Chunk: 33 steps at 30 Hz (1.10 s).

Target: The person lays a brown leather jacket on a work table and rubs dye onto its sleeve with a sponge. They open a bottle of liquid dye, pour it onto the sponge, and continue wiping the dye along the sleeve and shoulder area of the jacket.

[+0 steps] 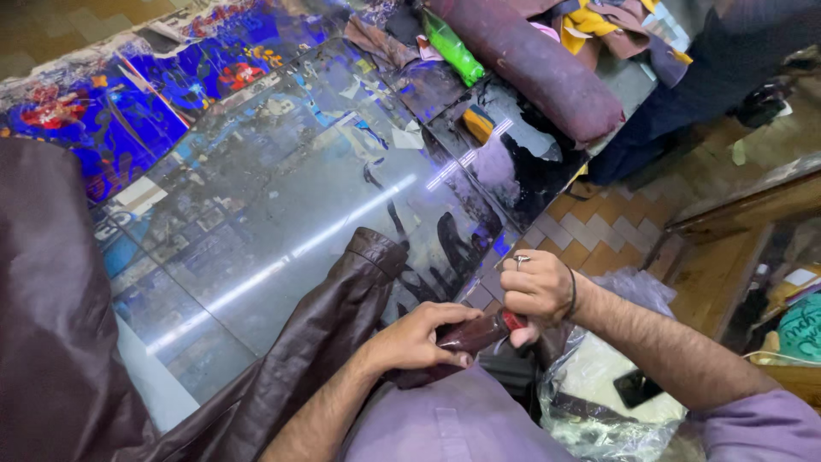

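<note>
Head camera, looking down: a person in a lilac shirt worked at the near edge of a glossy glass-topped surface (282,214) that covered colourful printed pictures; the glass reflected a long strip of light. A dark brown leather jacket (60,316) was spread over the left of the surface, its cuffed sleeve (342,299) stretched toward the person, probably so that the end of the piece lay within close reach.

The left hand (415,338) was closed around a small folded piece of maroon-brown leather (466,335), thumb on top and fingers beneath; it pinned the piece flat just off the edge of the surface, above the lap. The right hand (537,287), wearing a ring and a dark wrist band, was curled into a fist over a small red-tipped tool (511,321); the tool touched the end of the leather piece, and what kind of tool it was could not be told. The two hands sat almost touching, seemingly so one steadied what the other worked.

Farther back lay a long plum-coloured padded roll (530,64), a green plastic bottle (453,47) beside it, and a heap of cloth scraps (616,21). At lower right a crumpled clear plastic bag (599,385) sat by the person's knee, above a tiled floor (590,231).
</note>
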Each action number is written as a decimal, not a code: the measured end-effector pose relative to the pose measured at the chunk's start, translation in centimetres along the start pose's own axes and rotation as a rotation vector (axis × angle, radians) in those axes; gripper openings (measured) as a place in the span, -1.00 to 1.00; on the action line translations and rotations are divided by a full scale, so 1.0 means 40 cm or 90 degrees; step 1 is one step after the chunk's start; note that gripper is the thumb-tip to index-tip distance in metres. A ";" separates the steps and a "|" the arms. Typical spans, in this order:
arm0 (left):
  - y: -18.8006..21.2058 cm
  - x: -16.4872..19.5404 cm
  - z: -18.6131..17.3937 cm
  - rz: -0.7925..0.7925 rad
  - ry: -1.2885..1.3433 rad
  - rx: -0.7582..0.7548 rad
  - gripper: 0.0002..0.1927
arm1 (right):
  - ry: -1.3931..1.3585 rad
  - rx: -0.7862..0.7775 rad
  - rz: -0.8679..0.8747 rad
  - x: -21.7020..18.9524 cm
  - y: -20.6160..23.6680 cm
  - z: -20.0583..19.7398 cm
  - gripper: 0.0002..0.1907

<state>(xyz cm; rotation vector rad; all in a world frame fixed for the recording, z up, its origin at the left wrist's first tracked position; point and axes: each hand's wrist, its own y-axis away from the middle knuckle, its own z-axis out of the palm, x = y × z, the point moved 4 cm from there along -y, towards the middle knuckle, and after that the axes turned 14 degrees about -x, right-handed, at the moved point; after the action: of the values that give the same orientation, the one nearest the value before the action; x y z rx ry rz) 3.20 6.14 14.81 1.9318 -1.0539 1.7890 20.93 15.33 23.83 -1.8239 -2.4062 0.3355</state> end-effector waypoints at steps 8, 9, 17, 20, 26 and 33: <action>0.039 0.035 0.040 -0.136 -0.125 0.237 -0.40 | -0.176 -0.043 0.329 -0.005 -0.006 0.069 -0.53; 0.041 0.033 0.037 -0.127 -0.132 0.226 -0.39 | -0.212 -0.047 0.404 -0.001 -0.002 0.072 -0.54; 0.028 -0.042 0.007 0.010 0.086 -0.065 -0.34 | -0.005 -0.005 0.036 -0.005 -0.049 0.014 -0.48; 0.042 -0.047 0.010 0.010 -0.013 0.016 -0.32 | -0.061 -0.012 0.051 0.002 -0.048 0.035 -0.49; 0.067 -0.048 0.032 -0.004 -0.065 0.053 -0.28 | -0.128 -0.044 0.099 -0.017 -0.026 0.091 -0.52; 0.080 -0.065 0.028 -0.048 -0.063 0.135 -0.28 | -0.219 -0.067 0.213 0.019 -0.004 0.139 -0.55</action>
<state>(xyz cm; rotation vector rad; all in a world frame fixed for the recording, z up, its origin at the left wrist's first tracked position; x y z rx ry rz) 1.93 4.00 11.32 2.1738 -0.8370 1.8435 19.37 15.39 18.44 -2.3966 -2.3499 0.6072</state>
